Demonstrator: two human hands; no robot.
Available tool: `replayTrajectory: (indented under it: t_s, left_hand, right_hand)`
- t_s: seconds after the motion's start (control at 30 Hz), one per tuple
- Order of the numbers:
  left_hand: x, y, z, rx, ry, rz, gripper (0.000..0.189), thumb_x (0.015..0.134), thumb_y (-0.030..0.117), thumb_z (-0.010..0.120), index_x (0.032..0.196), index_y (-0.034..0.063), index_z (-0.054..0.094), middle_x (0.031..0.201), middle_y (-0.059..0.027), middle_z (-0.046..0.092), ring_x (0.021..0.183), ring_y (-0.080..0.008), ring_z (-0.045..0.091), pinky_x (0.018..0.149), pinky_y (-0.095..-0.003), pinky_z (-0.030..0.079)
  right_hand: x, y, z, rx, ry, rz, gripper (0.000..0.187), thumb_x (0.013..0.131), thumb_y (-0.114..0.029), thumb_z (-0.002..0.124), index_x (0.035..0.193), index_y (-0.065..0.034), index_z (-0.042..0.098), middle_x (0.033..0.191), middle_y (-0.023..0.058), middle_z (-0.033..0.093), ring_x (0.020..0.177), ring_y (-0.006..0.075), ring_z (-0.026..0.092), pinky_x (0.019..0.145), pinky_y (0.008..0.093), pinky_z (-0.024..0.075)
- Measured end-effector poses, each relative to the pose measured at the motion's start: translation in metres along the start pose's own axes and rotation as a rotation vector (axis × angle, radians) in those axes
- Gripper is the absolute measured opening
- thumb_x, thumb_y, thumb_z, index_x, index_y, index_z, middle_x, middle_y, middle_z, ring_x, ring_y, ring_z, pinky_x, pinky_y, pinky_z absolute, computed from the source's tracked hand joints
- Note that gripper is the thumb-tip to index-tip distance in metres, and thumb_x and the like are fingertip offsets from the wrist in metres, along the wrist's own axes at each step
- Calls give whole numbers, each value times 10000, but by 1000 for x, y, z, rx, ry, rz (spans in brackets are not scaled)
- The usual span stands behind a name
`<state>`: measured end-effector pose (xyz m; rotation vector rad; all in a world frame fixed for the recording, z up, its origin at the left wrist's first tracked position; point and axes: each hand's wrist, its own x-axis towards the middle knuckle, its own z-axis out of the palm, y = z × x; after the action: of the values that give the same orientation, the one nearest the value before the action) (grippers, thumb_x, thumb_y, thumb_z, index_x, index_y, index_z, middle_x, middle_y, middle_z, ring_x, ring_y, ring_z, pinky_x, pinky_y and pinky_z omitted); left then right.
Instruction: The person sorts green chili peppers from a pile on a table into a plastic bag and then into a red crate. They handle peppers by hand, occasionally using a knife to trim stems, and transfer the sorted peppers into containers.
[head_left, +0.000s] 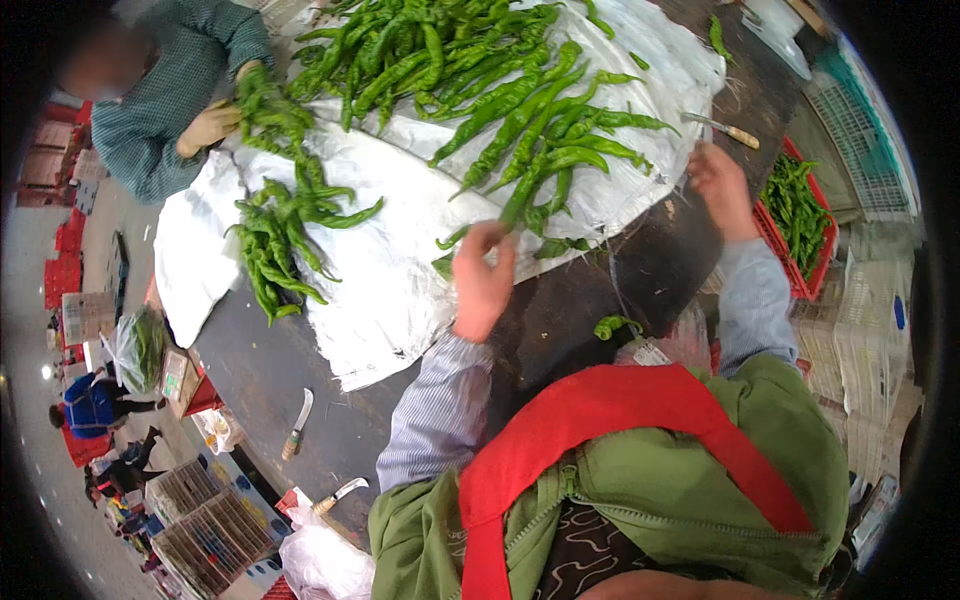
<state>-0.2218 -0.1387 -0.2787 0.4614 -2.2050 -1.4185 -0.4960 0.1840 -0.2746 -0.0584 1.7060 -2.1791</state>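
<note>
Long green peppers (517, 127) lie heaped and spread over a white woven plastic sheet (397, 262) on a dark table. My left hand (484, 277) is at the lower edge of the pepper pile, its thumb and fingers curved beside a pepper tip; blur hides whether it grips one. At the right edge of the sheet my right hand (720, 184) is raised, blurred, its fingers partly curled near a wooden-handled knife (724, 129). A co-worker's gloved hands (210, 127) touch another bunch of peppers (274, 232) at the left.
Two hooked knives (298, 424) (341, 495) lie at the table's lower left, by a white plastic bag (326, 551). A red crate of peppers (795, 217) stands at the right, near stacked plastic crates (847, 337). A single curled pepper (615, 325) lies near my body.
</note>
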Motion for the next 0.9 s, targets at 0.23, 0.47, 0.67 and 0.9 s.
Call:
replayTrajectory:
  t_s: [0.23,0.47,0.67,0.9]
  left_hand:
    - [29,-22,31,609,-64,69,331,748,137,673,1025,15,539,945,-190,579,914,-380,544,760,-476,441]
    - [30,0,1,329,-42,-88,264,781,124,669,958,-2,519,792,-227,624,781,-375,622,676,-456,464]
    - [15,31,-43,-508,130,-551,157,902,158,604,922,20,533,680,-11,531,553,-96,508,487,-248,403]
    - [-2,22,-36,-937,98,-710,119,925,128,564,963,31,508,788,-80,600,617,-133,540,541,-261,435]
  right_hand:
    - [-25,29,174,-609,-490,-146,184,918,-96,576,1066,8,614,880,32,642,764,85,577,683,244,469]
    - [-38,31,192,-647,-575,-129,171,910,-86,585,1038,22,618,883,46,644,789,103,599,714,253,486]
    - [-8,29,184,-874,-502,-345,167,889,-65,603,1042,2,618,931,74,638,831,130,606,742,279,494]
    - [78,31,222,-1593,-493,-782,625,713,59,571,1322,-37,467,1352,138,460,1238,341,421,921,492,434]
